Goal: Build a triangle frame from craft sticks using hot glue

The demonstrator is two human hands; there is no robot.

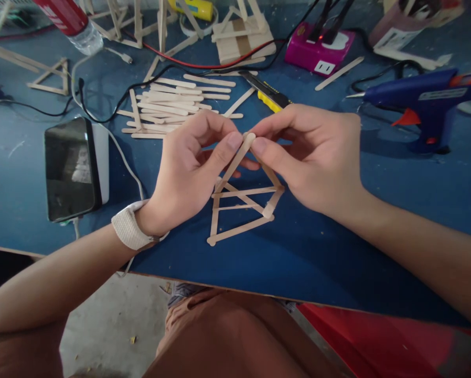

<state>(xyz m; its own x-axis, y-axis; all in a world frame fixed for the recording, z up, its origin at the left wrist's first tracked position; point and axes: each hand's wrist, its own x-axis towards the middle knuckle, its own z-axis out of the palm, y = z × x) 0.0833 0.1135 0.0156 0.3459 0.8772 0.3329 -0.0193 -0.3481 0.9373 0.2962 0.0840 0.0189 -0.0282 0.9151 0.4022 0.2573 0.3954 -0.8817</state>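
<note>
A small frame of joined popsicle sticks (243,192) stands over the blue table in front of me, its top a peak where two sticks meet. My left hand (198,168) pinches that peak from the left with thumb and fingers. From the right, my right hand (310,157) pinches the same peak, thumb against the stick's rounded end. Below the peak are crossbars, a diagonal and a bottom stick. The fingers behind the peak are partly hidden. Just beyond my hands lies a heap of loose popsicle sticks (168,105).
A blue glue gun (428,100) lies at right, near a purple power adapter (318,50). A yellow-black utility knife (267,94) lies behind my hands. At left are a phone (71,170) and cables. Further stick structures (137,23) and a red-labelled bottle (72,23) stand behind.
</note>
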